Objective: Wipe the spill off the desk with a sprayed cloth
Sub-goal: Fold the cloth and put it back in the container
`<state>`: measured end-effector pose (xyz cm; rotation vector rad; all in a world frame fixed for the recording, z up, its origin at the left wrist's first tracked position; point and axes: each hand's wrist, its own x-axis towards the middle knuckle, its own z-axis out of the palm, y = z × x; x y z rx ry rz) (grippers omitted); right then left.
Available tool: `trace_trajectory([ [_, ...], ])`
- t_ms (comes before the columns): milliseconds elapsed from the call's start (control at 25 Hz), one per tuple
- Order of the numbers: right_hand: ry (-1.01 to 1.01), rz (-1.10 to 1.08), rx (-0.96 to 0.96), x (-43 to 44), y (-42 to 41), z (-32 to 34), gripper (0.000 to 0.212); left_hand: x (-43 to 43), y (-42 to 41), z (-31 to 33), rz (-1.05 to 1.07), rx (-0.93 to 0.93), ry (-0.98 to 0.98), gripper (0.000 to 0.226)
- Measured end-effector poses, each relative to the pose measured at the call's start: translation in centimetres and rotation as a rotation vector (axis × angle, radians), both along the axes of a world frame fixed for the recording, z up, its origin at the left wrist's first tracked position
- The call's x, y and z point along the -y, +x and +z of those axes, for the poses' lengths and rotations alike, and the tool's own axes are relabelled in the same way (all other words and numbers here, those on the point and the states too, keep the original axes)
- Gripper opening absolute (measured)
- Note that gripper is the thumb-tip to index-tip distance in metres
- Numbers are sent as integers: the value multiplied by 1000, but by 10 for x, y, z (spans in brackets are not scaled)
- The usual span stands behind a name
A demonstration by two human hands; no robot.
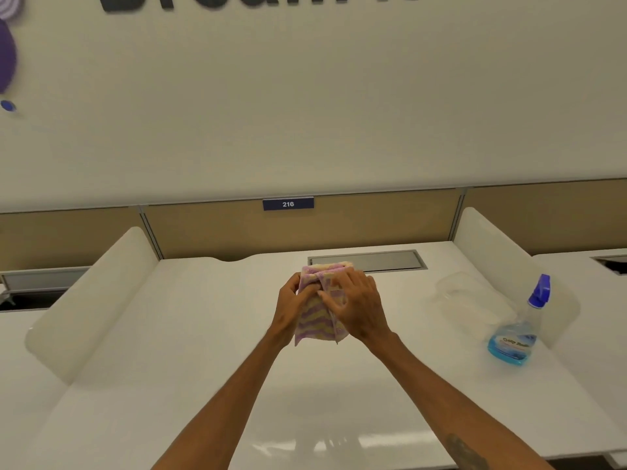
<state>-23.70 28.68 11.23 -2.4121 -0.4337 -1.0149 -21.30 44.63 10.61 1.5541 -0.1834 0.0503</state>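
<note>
a blue plate point(288, 204) on the desk's back partition point(237, 228) reads "216"; the spray bottle's label point(515, 342) is too blurred to read.

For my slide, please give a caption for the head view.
Both hands fold a striped cloth above the desk; spray bottle stands at right.

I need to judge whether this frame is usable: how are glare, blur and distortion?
Head view: wide-angle bend bows the desk edges; glare streaks near the bottom; soft overall, the spray bottle label blurred; cloth stripes readable.
</note>
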Motion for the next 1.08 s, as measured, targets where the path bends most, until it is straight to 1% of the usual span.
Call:
trace_trajectory([
  [120, 29, -47, -63, 0, -1, 6, 19, 10, 2, 9, -34, 20, 1, 22],
  [240, 71, -64, -79, 6, -1, 10, 5, 19, 4, 13, -40, 16, -7, 25],
  [320, 182, -57, -139, 9, 1, 13, 5, 27, 4, 12, -9, 5, -19, 24],
  [440, 418, 30, -318, 9, 5, 14, 11, 39, 5, 8, 109, -24, -1, 18],
  [520, 625, 131, -454, 11, 7, 17, 6, 48, 4, 4, 143, -70, -60, 17],
  [560, 690, 177, -494, 13, 7, 18, 6, 52, 2, 1, 137, -90, -97, 17],
  [640, 697, 220, -508, 18, 5, 17, 10, 57, -1, -3, 96, -132, -174, 20],
  [760, 639, 219, -496, 21, 2, 14, 17, 66, -7, -3, 2, -243, -386, 33],
  [840, 606, 217, -501, 23, 0, 9, 21, 73, -9, -3, -39, -272, -459, 40],
  [880, 596, 225, -515, 25, -1, 6, 23, 76, -10, -4, -41, -261, -437, 43],
  [1000, 620, 277, -554, 38, -3, 1, 27, 79, -10, -9, 46, -169, -262, 41],
  [1080, 688, 312, -547, 47, -5, -2, 25, 79, -9, -14, 56, -136, -229, 34],
])
